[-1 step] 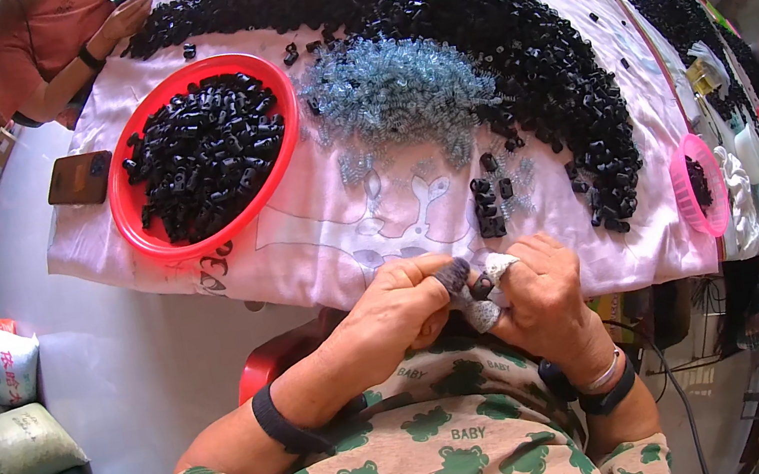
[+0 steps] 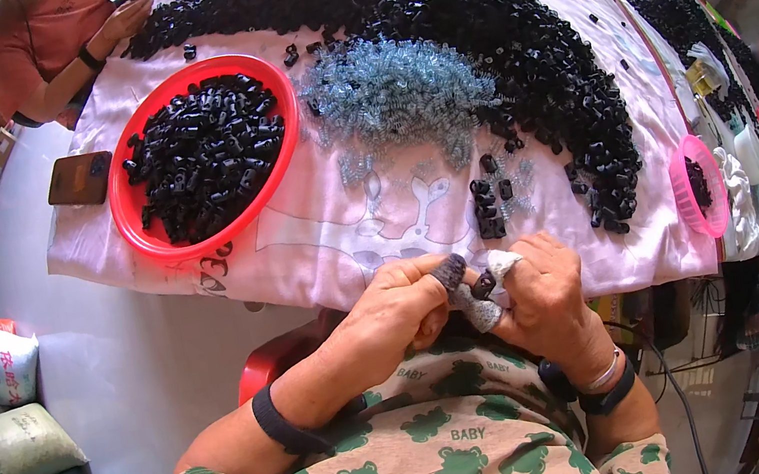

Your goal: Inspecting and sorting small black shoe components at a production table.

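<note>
My left hand and my right hand meet just off the table's near edge, fingers closed together. Between their fingertips is a small black plastic part, mostly covered by the fingers. Dark grey and whitish cloth wraps cover several fingertips. Beyond my hands, a few similar black parts stand in a short row on the pink cloth. Farther off lies a heap of small bluish metal springs. Whether a spring is in my fingers cannot be made out.
A red basin full of black parts stands at left, beside a phone. A large heap of black parts curves behind the springs. A pink basket sits at the right edge. Another person works at the far left.
My fingertips have shifted very slightly around the black part. All else looks the same.
</note>
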Demonstrator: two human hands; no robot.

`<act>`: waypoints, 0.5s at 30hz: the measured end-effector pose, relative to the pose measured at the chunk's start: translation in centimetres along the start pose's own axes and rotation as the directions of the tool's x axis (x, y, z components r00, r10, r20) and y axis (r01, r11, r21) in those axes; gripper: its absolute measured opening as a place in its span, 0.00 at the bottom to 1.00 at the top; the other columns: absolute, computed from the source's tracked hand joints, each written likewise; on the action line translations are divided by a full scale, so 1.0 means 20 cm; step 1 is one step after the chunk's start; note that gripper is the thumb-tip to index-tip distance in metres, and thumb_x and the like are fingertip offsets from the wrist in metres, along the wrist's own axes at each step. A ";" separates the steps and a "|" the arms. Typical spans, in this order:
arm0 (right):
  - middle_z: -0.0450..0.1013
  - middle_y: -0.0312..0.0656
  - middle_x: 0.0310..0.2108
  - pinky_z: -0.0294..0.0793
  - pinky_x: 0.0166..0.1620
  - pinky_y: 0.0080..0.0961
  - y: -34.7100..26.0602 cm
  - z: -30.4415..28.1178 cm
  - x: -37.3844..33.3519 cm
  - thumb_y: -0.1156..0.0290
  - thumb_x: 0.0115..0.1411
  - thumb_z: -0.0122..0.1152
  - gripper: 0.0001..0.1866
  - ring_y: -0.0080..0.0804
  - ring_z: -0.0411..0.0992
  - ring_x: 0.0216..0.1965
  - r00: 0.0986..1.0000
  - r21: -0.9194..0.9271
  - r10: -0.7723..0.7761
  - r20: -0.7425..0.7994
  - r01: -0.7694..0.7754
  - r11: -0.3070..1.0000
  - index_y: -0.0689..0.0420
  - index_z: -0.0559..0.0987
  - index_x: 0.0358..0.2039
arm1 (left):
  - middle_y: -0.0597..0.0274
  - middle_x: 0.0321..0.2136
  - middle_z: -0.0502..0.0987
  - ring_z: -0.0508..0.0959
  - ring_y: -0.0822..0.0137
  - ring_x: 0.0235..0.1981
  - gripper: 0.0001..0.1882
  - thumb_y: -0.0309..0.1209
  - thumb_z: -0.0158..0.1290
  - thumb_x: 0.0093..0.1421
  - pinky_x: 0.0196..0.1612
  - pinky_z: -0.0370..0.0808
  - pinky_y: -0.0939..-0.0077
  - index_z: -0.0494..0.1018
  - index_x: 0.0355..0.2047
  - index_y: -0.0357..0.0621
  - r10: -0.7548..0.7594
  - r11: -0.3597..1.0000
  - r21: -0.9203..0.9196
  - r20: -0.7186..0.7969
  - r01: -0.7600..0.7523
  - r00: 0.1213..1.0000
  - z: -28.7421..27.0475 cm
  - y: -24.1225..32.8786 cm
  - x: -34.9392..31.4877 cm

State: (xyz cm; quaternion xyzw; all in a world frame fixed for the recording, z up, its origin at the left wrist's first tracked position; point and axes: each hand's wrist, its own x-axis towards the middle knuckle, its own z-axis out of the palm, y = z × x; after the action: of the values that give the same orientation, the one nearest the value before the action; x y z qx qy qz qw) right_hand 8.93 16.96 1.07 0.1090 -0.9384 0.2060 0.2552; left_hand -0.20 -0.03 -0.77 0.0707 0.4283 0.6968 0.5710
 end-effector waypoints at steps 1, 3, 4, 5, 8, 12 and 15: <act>0.65 0.41 0.17 0.64 0.25 0.35 0.00 0.00 0.00 0.70 0.40 0.67 0.13 0.39 0.67 0.20 1.000 -0.001 -0.001 0.000 0.001 1.000 0.58 0.69 0.18 | 0.73 0.17 0.66 0.62 0.81 0.16 0.14 0.37 0.50 0.66 0.19 0.57 0.86 0.75 0.42 0.38 0.001 1.000 0.000 0.001 -0.001 1.000 -0.01 -0.01 0.00; 0.65 0.41 0.17 0.63 0.25 0.35 -0.01 0.00 0.01 0.69 0.43 0.67 0.13 0.40 0.67 0.20 0.999 -0.037 0.042 -0.003 -0.042 0.998 0.58 0.69 0.17 | 0.70 0.16 0.67 0.64 0.79 0.15 0.19 0.42 0.48 0.67 0.18 0.58 0.85 0.75 0.43 0.37 -0.008 1.000 -0.015 -0.033 0.007 0.999 -0.03 -0.01 0.00; 0.65 0.41 0.17 0.63 0.25 0.35 -0.01 0.00 0.01 0.69 0.43 0.67 0.13 0.40 0.67 0.20 0.999 -0.039 0.042 -0.002 -0.042 0.998 0.58 0.69 0.17 | 0.70 0.16 0.67 0.64 0.79 0.15 0.19 0.42 0.48 0.67 0.18 0.58 0.85 0.75 0.43 0.37 -0.007 1.000 -0.016 -0.032 0.007 0.999 -0.03 -0.01 0.00; 0.65 0.41 0.17 0.63 0.25 0.35 -0.01 0.00 0.01 0.69 0.44 0.68 0.14 0.40 0.67 0.20 1.000 -0.025 0.029 -0.013 -0.029 0.999 0.58 0.69 0.17 | 0.70 0.16 0.67 0.64 0.79 0.15 0.19 0.42 0.48 0.67 0.18 0.58 0.85 0.75 0.43 0.37 0.003 1.000 -0.007 -0.024 -0.003 1.000 -0.03 -0.01 0.00; 0.64 0.41 0.17 0.63 0.25 0.35 0.01 0.01 0.01 0.69 0.44 0.67 0.14 0.40 0.66 0.20 1.000 -0.001 0.014 -0.021 -0.014 1.000 0.58 0.69 0.17 | 0.70 0.15 0.67 0.64 0.79 0.15 0.19 0.42 0.48 0.66 0.18 0.58 0.84 0.75 0.44 0.38 0.006 1.000 0.006 -0.025 -0.006 1.000 -0.02 -0.01 0.01; 0.64 0.42 0.17 0.63 0.25 0.35 0.02 0.02 0.00 0.70 0.42 0.66 0.13 0.40 0.67 0.20 1.000 0.015 -0.012 -0.008 0.012 1.000 0.59 0.69 0.17 | 0.71 0.17 0.68 0.63 0.81 0.16 0.14 0.35 0.49 0.64 0.19 0.59 0.85 0.76 0.43 0.38 0.036 0.992 0.121 -0.041 -0.031 0.998 0.00 0.01 0.00; 0.65 0.42 0.17 0.64 0.25 0.35 0.01 0.02 0.00 0.70 0.41 0.66 0.13 0.42 0.67 0.21 1.000 0.001 -0.019 0.024 0.019 1.000 0.59 0.70 0.18 | 0.73 0.20 0.69 0.63 0.83 0.18 0.13 0.31 0.50 0.60 0.21 0.59 0.87 0.76 0.42 0.38 0.082 0.943 0.324 -0.023 -0.070 0.996 0.02 0.06 -0.03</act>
State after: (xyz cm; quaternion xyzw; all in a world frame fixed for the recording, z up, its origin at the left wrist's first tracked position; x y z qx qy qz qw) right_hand 8.68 17.05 0.63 0.1205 -0.9402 0.2026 0.2460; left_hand -0.63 -0.22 0.59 0.1672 0.5439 0.6400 0.5164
